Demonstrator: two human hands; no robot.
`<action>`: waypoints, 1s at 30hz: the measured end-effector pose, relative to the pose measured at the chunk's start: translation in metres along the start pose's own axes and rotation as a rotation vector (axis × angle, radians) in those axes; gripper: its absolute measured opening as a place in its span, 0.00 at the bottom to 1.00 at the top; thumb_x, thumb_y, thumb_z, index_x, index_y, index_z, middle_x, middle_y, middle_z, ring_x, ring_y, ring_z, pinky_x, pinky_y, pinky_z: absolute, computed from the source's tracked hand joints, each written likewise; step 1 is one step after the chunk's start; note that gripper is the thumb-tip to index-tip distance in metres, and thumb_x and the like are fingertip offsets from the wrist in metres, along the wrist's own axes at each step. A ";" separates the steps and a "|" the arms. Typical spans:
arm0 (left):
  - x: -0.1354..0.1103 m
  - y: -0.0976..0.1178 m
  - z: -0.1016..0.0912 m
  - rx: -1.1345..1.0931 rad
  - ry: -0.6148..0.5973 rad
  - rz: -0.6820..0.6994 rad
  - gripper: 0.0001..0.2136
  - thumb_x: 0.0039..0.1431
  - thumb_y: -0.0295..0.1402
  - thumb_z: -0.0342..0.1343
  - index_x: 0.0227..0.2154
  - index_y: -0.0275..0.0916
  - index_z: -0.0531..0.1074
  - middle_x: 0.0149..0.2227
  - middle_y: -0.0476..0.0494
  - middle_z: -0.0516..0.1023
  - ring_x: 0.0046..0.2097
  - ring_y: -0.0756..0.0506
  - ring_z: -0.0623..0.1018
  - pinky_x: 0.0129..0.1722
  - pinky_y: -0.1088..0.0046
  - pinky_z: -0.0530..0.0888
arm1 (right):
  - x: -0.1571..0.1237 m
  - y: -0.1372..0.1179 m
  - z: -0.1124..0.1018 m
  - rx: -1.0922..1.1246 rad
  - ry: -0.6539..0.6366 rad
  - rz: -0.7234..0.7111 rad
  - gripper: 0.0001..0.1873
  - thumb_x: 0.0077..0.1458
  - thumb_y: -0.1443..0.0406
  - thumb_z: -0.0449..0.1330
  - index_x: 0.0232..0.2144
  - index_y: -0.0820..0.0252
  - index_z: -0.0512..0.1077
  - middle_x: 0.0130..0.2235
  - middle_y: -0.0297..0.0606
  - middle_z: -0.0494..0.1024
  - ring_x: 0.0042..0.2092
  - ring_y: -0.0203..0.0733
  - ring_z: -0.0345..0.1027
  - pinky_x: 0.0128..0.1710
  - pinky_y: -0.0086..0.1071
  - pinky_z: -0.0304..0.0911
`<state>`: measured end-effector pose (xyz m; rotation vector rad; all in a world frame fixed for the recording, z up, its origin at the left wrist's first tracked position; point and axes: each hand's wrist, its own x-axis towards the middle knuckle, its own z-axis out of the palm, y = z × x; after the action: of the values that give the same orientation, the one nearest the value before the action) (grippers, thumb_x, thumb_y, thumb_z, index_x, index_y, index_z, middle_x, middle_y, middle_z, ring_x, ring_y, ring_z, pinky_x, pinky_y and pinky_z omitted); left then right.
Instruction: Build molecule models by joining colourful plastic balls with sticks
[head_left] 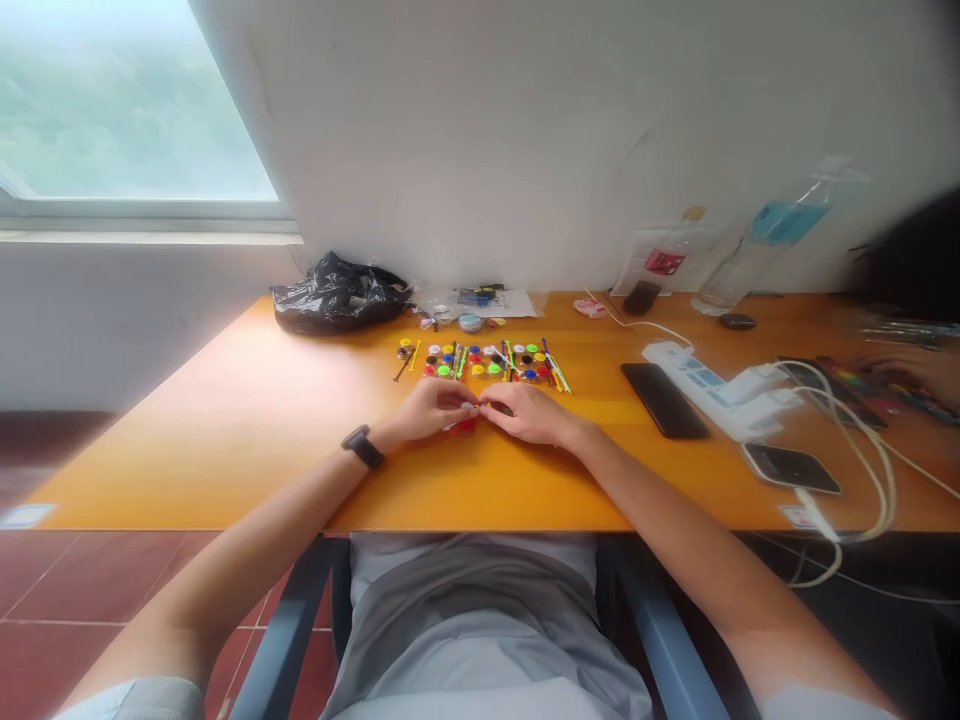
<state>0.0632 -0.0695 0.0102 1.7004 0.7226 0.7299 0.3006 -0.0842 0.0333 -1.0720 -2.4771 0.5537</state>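
My left hand (431, 405), with a black watch (363, 446) on its wrist, is closed in a pinch near the middle of the table. Opposite it, my right hand (525, 412) is pinched too, and the fingertips of both almost meet. Between them is a small piece, partly white, too small to name. A red piece (466, 427) shows just below the fingertips. Beyond my hands lie rows of small round coloured pieces (475, 353) in white, blue, yellow, red, green and black. Thin coloured sticks (555, 366) lie among them.
A black plastic bag (337, 295) sits at the back left. To the right are a black phone (664, 400), a white power strip (697, 385) with cables, and another phone (791, 467). A clear bottle (731, 275) stands by the wall. Another person's hand (919, 370) is at the far right.
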 end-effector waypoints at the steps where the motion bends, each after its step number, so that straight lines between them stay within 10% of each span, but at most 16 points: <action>1: 0.000 -0.001 0.000 0.014 -0.003 0.008 0.20 0.60 0.47 0.68 0.43 0.33 0.81 0.33 0.40 0.84 0.28 0.49 0.79 0.30 0.75 0.77 | 0.000 0.000 0.000 0.004 -0.001 -0.004 0.10 0.70 0.63 0.57 0.40 0.58 0.78 0.41 0.41 0.82 0.39 0.42 0.73 0.38 0.31 0.60; 30: -0.003 0.013 0.000 0.567 -0.018 0.283 0.12 0.70 0.37 0.56 0.42 0.37 0.82 0.43 0.37 0.83 0.44 0.43 0.81 0.47 0.69 0.78 | 0.001 0.003 0.000 -0.026 -0.082 -0.016 0.06 0.68 0.63 0.58 0.43 0.58 0.75 0.44 0.41 0.80 0.43 0.45 0.71 0.41 0.33 0.59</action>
<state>0.0626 -0.0743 0.0224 2.3576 0.7266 0.7433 0.3020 -0.0814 0.0317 -1.0583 -2.5681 0.5721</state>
